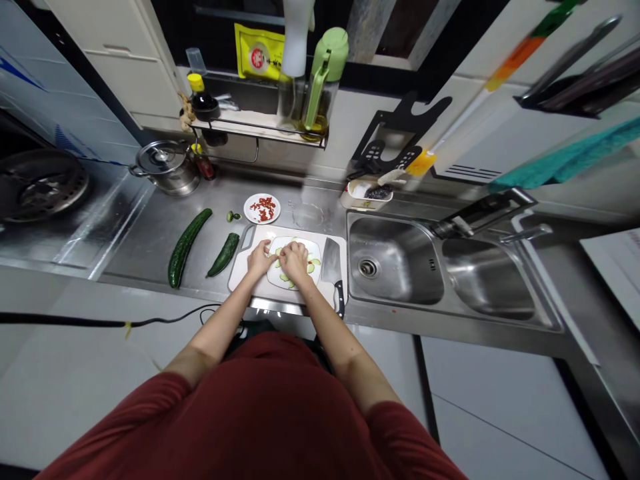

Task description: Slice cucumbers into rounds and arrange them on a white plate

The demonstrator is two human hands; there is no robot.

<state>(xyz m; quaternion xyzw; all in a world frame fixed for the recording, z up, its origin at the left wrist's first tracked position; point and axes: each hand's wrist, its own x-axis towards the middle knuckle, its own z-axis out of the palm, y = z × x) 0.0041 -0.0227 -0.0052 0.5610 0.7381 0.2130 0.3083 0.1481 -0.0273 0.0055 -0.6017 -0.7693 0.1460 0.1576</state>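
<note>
Slices (313, 262) lie on the plate (273, 279) at the right hand's (295, 259) three o'clock, left hand (259, 260) at nine. I cannot tell whether either grip holds one.

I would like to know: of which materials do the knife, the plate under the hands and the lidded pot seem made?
Knife: grey metal blade, satin sheen; black handle, perhaps plastic, with pale rivet-like spots.
Plate: probably glazed ceramic, white and smooth, though plastic is possible.
Pot: shiny metal, likely stainless steel, from its reflections.
</note>
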